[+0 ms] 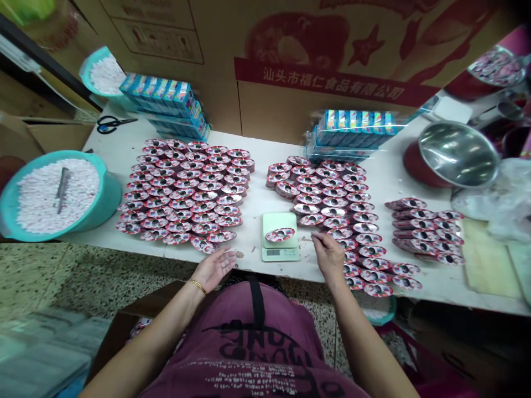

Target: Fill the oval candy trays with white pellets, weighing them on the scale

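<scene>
A small green scale (280,237) stands at the table's front edge with one round red-lidded cup (280,235) on it. My left hand (214,267) lies palm up, fingers apart, just left of the scale, beside a large block of the same cups (186,190). My right hand (327,253) is to the right of the scale, its fingers pinched on a small pale piece I cannot name, touching the edge of a second block of cups (332,202).
A teal tub of white pellets (53,196) sits far left, another (103,72) behind it. Scissors (112,124) lie at back left. Blue packet stacks (166,102) (352,130) line the cardboard boxes. A steel bowl (456,155) and more cups (427,235) are at right.
</scene>
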Demonstrator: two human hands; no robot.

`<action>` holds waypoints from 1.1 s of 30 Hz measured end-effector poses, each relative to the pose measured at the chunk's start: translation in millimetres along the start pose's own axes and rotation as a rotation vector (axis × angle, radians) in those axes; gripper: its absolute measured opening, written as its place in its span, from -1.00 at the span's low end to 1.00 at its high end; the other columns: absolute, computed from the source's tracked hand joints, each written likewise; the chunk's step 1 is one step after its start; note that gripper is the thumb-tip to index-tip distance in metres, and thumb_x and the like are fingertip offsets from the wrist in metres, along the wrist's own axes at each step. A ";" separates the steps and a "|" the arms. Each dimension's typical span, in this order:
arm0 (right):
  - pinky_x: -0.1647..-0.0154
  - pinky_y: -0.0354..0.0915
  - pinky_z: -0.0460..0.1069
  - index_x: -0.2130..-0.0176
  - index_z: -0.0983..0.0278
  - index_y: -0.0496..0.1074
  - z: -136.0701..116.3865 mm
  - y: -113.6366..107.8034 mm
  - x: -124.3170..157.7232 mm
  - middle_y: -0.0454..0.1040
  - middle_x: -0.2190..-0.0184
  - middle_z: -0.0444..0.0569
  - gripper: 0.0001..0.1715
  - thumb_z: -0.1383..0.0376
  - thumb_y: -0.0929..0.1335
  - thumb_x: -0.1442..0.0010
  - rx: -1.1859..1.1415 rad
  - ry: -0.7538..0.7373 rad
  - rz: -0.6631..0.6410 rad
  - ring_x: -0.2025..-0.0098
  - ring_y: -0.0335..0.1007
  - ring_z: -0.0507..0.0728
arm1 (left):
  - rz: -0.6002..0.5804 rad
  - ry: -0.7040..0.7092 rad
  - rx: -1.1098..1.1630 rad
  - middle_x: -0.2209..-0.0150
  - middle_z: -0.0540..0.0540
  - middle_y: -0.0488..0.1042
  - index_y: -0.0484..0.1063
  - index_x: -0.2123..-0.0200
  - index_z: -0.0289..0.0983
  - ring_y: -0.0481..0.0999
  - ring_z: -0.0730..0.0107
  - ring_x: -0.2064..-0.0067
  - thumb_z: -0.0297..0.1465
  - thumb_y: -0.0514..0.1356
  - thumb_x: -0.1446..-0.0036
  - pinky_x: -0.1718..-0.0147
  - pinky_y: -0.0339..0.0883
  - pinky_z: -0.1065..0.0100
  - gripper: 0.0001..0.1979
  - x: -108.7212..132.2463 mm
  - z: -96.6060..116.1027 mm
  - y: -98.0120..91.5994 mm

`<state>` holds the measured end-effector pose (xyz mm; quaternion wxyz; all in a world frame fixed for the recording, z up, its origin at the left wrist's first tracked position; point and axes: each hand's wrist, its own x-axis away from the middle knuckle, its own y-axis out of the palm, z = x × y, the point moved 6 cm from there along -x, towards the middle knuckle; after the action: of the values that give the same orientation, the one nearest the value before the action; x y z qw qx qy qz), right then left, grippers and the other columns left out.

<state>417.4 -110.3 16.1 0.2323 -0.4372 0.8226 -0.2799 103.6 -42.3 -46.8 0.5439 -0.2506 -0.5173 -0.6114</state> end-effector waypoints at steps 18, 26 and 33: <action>0.17 0.18 0.03 0.10 0.21 0.24 -47.7 88.6 -29.1 0.33 0.21 -0.01 -0.59 0.34 0.27 0.01 0.334 -0.397 -0.596 0.17 0.22 0.14 | 0.103 0.053 0.087 0.30 -0.15 0.43 0.34 0.25 -0.33 0.43 0.42 0.28 -0.42 0.13 0.05 0.26 0.29 0.39 -0.77 11.8 16.0 -27.5; 0.15 0.13 0.01 0.11 0.29 0.22 -109.3 108.5 -190.0 0.31 0.22 0.04 -0.63 0.26 0.23 -0.03 0.229 -0.412 -0.106 0.17 0.18 0.14 | 0.199 0.137 0.192 0.19 -0.20 0.41 0.31 0.18 -0.32 0.43 0.35 0.20 -0.45 0.13 0.07 0.20 0.27 0.37 -0.70 25.5 27.3 -73.0; 0.29 0.16 -0.02 0.24 0.33 0.33 -95.1 189.5 -283.0 0.35 0.28 0.07 -0.71 0.26 0.23 -0.01 0.426 -0.302 -0.232 0.27 0.23 0.12 | 0.339 0.097 0.315 0.16 -0.21 0.41 0.13 -0.01 -0.28 0.36 0.27 0.09 -0.44 0.09 0.05 0.17 0.29 0.35 -0.51 39.3 11.9 -114.3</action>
<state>390.5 241.9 -0.8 0.4054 -0.5064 0.6456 -0.4029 -16.2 -61.9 -49.7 0.6954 -0.2160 -0.5302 -0.4344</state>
